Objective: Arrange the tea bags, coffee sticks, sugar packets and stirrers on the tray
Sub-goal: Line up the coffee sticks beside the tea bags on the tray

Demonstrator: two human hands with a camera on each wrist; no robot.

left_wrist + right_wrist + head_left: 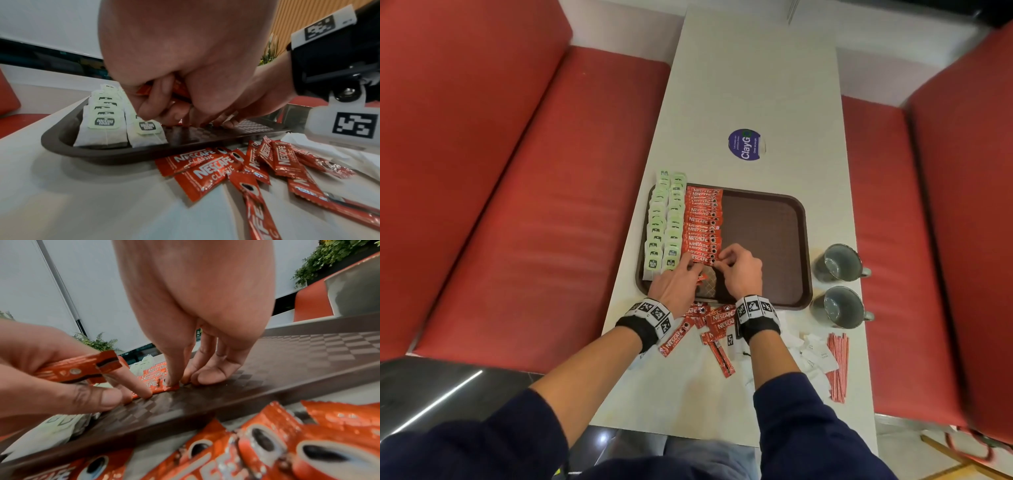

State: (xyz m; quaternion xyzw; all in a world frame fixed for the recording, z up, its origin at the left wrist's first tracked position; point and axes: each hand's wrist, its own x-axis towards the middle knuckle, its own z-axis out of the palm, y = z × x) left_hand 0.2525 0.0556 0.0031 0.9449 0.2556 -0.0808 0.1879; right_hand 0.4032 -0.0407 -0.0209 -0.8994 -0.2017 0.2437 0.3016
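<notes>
A brown tray was set near the table's near end, toward its left edge. Two rows of tea bags were laid along the tray's left edge, the farthest ones lapping over its far rim, and a row of coffee sticks was laid just beside them; the tray's right part was bare. The left hand was held over the tray's near left corner, its fingers curled round a few spare sticks, with one fingertip pressed to the tray floor by the nearest stick of the row. The right hand was placed just beside it, its fingertips pressed down on the right end of that nearest stick; nothing was gripped by it. More sticks were scattered on the table between the tray's near rim and the near edge, under both wrists. White sugar packets were heaped to their right, and a bundle of red stirrers was laid by the right edge. Two dark mugs were stood beside the tray's right rim. A round blue sticker was seen beyond the tray.
</notes>
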